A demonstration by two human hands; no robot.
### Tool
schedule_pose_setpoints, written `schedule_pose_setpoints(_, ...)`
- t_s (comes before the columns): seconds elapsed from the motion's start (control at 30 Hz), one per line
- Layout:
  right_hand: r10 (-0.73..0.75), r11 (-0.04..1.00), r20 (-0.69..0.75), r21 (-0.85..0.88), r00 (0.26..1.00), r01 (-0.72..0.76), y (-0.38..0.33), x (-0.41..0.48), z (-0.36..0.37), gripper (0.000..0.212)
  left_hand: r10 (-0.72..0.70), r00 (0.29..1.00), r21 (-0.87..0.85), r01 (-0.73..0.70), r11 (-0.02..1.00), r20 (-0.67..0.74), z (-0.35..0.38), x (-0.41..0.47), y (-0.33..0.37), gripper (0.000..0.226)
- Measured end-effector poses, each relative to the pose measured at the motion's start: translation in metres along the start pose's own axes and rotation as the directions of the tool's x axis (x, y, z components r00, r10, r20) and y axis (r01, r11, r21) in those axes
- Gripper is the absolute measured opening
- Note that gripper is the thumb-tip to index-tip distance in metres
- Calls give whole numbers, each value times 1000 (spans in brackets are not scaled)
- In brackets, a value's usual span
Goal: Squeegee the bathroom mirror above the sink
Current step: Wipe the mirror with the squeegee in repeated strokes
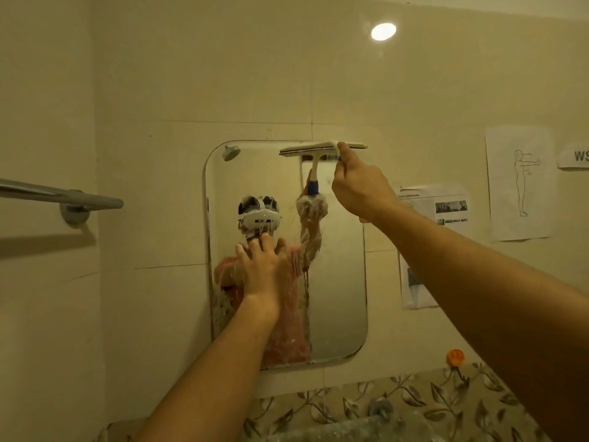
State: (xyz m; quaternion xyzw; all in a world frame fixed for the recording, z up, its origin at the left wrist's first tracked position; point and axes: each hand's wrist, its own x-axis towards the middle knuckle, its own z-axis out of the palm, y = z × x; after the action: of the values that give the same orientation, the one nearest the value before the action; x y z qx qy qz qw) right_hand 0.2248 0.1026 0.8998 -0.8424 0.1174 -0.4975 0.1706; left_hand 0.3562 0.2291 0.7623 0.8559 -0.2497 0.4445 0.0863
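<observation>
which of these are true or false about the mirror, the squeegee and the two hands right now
1. The right hand holds the squeegee at the top edge of the mirror. True.
2. The left hand grips a cloth. False: it lies flat and open on the mirror, holding nothing.
3. The squeegee blade lies roughly level. True.
4. The towel bar is right of the mirror. False: it is on the wall to its left.
5. Papers hang on the wall right of the mirror. True.

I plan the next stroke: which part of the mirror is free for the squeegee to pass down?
Free: the right strip of the mirror, below the squeegee in the right hand. Crowded: the centre-left, where the left hand presses flat.
</observation>
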Motion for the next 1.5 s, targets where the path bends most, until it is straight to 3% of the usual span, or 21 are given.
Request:
schedule_pose_setpoints(0.27,64,998,18,-2,998,-64,9,-28,15,55,7,997,68,-13,998,80,0,1,-2,98)
schedule_pose_setpoints(0.47,109,992,65,54,992,-112,21,-58,23,55,13,1000,88,-15,996,18,5,-1,-3,81)
schedule_pose_setpoints(0.9,144,989,138,18,980,-148,47,-108,27,56,18,1000,93,-18,995,3,3,-5,-4,75)
schedule_pose_setpoints(1.1,56,993,55,104,997,-61,31,-73,-7,52,6,1000,68,-6,998,8,1,-4,-2,74)
schedule_pose_setpoints(1.27,-29,999,-11,20,1000,29,2,-25,-21,49,12,1000,50,-13,999,17,1,-3,-2,79)
schedule_pose_setpoints(1.4,-21,1000,-20,-9,1000,21,-9,-3,-16,49,19,1000,5,-19,1000,-14,1,-3,-3,65)
schedule_pose_setpoints(1.5,35,999,-18,-9,999,-35,-10,3,-9,52,23,1000,-4,-23,1000,-19,2,-2,-4,66)
